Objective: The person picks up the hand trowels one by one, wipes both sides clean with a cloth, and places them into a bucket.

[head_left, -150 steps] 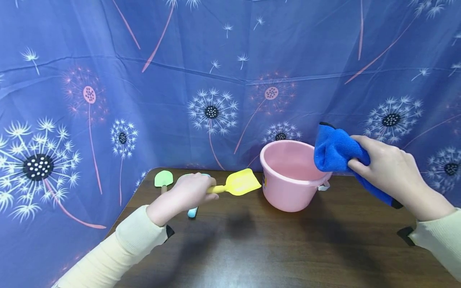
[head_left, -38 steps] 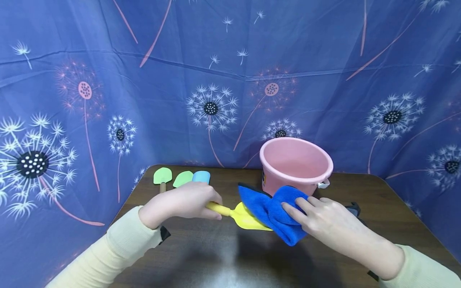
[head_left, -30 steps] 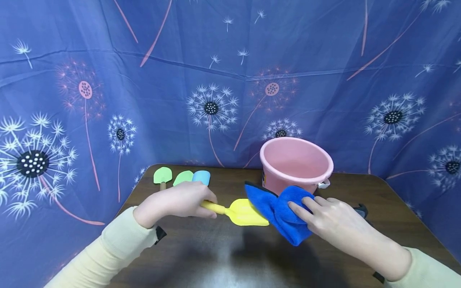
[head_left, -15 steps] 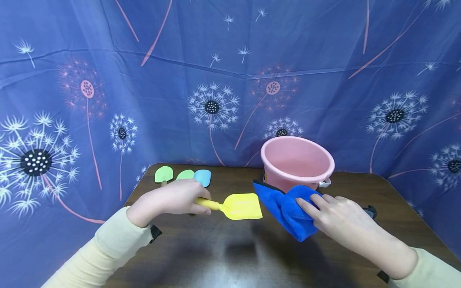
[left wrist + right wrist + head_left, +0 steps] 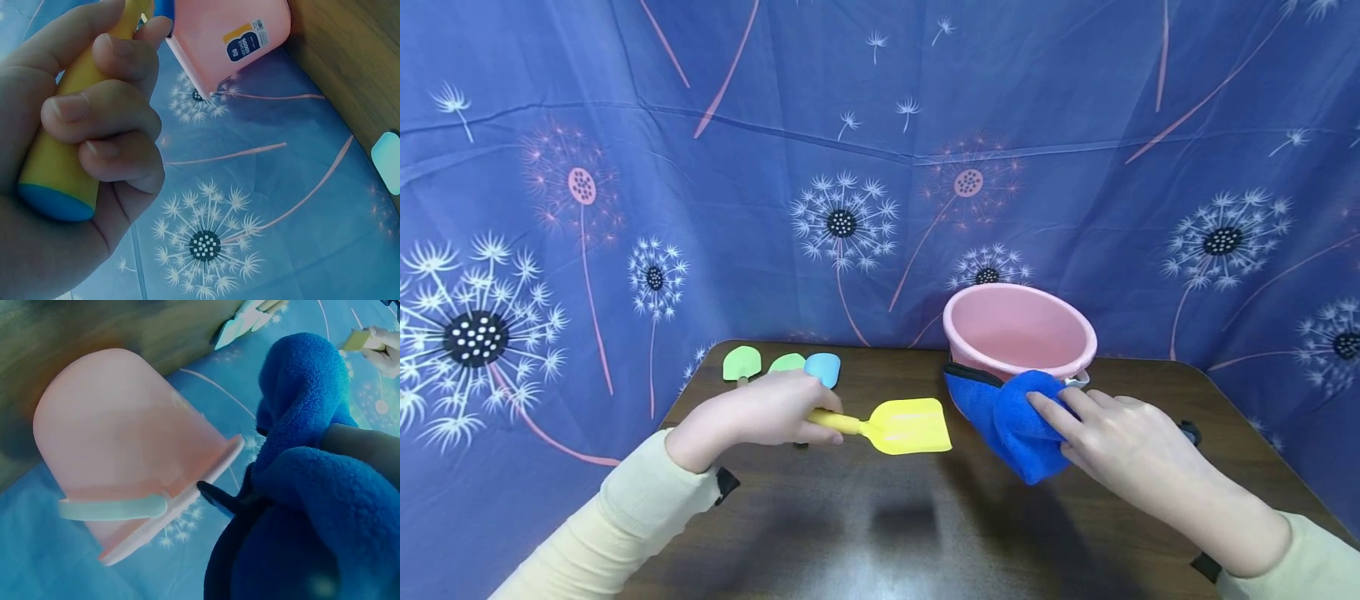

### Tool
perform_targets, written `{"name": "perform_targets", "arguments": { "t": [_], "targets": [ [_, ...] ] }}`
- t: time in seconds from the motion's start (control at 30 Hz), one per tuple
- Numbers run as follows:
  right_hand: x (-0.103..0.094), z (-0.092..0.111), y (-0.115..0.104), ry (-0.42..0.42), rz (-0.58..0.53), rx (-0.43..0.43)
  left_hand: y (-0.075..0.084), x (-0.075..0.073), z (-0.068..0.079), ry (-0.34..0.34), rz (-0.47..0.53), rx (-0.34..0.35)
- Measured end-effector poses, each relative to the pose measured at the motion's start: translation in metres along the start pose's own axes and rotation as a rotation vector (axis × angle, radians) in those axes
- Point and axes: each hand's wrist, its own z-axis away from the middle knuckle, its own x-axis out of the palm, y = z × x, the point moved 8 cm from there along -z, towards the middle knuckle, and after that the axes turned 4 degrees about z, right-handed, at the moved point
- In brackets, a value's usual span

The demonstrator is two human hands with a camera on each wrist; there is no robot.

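My left hand (image 5: pixel 752 417) grips a yellow toy shovel (image 5: pixel 910 427) by its handle, blade pointing right and its shadow on the table below. In the left wrist view the fingers (image 5: pixel 103 115) wrap round the handle, which has a blue end. My right hand (image 5: pixel 1131 442) holds a bunched blue cloth (image 5: pixel 1026 425) with a dark edge, just right of the shovel's blade with a narrow gap between. The cloth overlaps the front of a pink bucket (image 5: pixel 962 346) in the head view. Inside the bucket, the visible wall is bare pink.
Behind my left hand lie a green toy spade (image 5: pixel 742 362), a second green blade (image 5: pixel 787 362) and a blue blade (image 5: pixel 823 368); their handles are mostly hidden. A dandelion-print curtain (image 5: pixel 737 250) stands behind the brown table (image 5: pixel 820 525).
The cloth came down from beside the bucket onto the shovel's blade, then parted from it. The shovel shifted left, while the cloth moved right and slightly up toward the bucket.
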Motion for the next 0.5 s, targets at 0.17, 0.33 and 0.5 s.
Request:
{"name": "perform_targets", "arguments": {
  "t": [0.17, 0.33, 0.5],
  "targets": [
    [-0.008, -0.005, 0.003, 0.067, 0.005, 0.038, 0.005, 0.004, -0.003, -0.007, 0.005, 0.0],
    [-0.013, -0.01, 0.006, 0.112, -0.015, 0.068, 0.009, 0.007, -0.007, -0.007, 0.0, 0.016],
    [-0.019, -0.015, 0.008, 0.132, -0.033, 0.09, 0.014, 0.007, -0.013, -0.012, -0.024, 0.028]
  ]
}}
